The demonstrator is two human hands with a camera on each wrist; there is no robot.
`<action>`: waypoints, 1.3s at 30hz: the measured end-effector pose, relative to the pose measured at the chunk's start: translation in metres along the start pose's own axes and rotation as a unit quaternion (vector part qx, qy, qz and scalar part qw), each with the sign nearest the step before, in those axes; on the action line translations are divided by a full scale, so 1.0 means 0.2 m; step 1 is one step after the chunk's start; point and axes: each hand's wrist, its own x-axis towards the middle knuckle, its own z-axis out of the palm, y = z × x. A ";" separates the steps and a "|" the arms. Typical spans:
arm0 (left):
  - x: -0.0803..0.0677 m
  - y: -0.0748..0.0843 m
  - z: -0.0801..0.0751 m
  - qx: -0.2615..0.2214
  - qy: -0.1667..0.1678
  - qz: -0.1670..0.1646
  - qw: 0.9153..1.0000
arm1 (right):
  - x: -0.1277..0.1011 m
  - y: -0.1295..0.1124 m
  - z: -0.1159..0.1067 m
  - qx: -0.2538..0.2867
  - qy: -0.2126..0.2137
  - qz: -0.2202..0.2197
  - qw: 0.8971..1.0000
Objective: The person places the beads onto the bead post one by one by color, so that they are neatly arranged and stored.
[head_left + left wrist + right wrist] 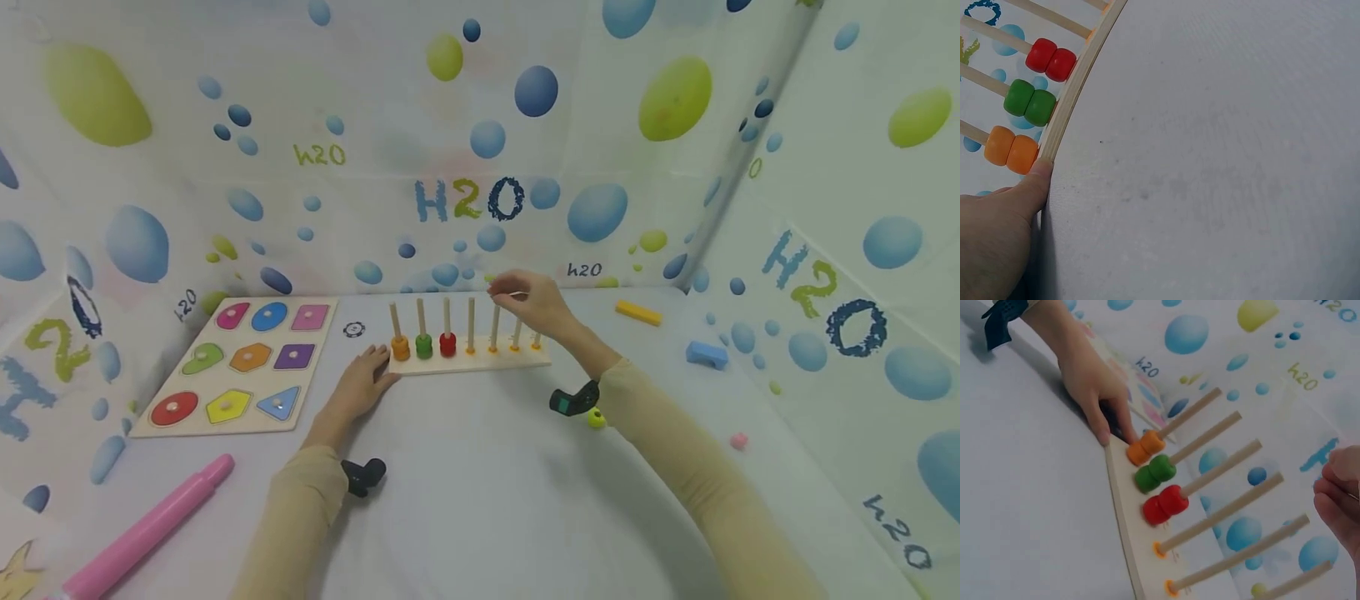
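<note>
A wooden peg board [442, 365] with a row of upright pegs stands at the back of the table. Its left three pegs carry orange beads [1010, 151], green beads [1030, 103] and red beads [1051, 60], two on each. My left hand [363, 385] grips the board's left end, thumb along the front edge and fingers behind. Above the middle pegs, my right hand [532, 302] pinches what looks like a yellow-green bead [489, 279]; only a sliver shows at the fingertips. In the right wrist view the fingers [1335, 494] hide it.
A shape puzzle board [240, 367] lies at left, with a pink tube [150, 529] before it. To the right lie a yellow block [638, 312], a blue block [707, 355] and a small pink piece [739, 441]. A yellow-green bead [596, 418] sits below my right wrist.
</note>
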 end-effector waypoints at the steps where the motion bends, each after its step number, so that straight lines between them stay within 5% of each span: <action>1: 0.00 0.00 0.00 0.000 0.000 -0.001 1.000 | -0.02 0.01 -0.03 -0.001 -0.002 0.002 1.000; 11: 0.02 0.00 -0.01 0.002 -0.009 0.002 1.000 | -0.35 0.18 -0.26 -0.009 -0.018 0.050 0.999; 23: 0.01 0.00 0.00 -0.004 -0.002 0.006 1.000 | -0.77 0.34 -0.31 -0.019 -0.082 0.106 0.991; 39: 0.00 0.00 0.00 -0.009 -0.002 -0.006 1.000 | -0.93 0.39 -0.27 -0.111 -0.159 0.034 0.980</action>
